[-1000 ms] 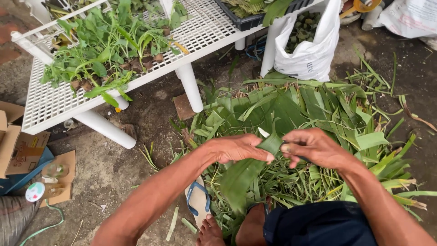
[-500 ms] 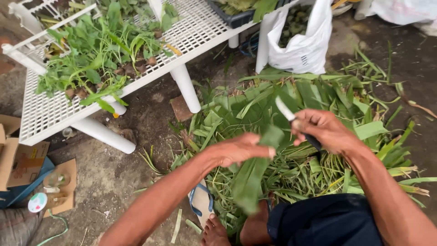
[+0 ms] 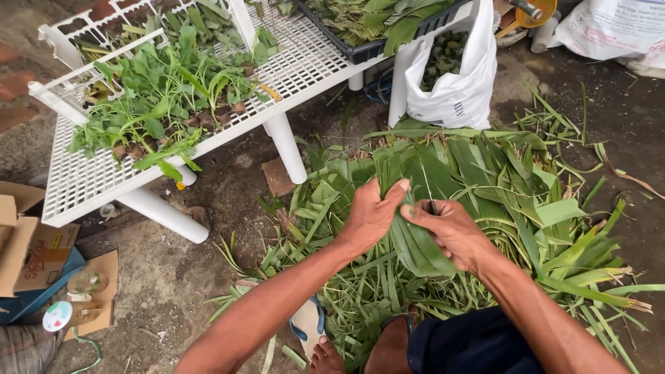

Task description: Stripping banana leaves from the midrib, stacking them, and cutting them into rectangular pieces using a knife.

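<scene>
Right now I see my left hand point(image 3: 370, 218) pinching a broad green leaf point(image 3: 415, 242) beside my right hand point(image 3: 454, 232), which grips a thin blade point(image 3: 428, 185), both close together above the leaf pile point(image 3: 512, 187) on the ground.

Bare dirt ground point(image 3: 208, 277) carries a heap of cut green leaves point(image 3: 499, 187), a white sack point(image 3: 450, 83) and cardboard boxes point(image 3: 28, 242). A white mesh rack point(image 3: 83, 187) stands on it, small plants point(image 3: 166, 104) lying on top.
</scene>
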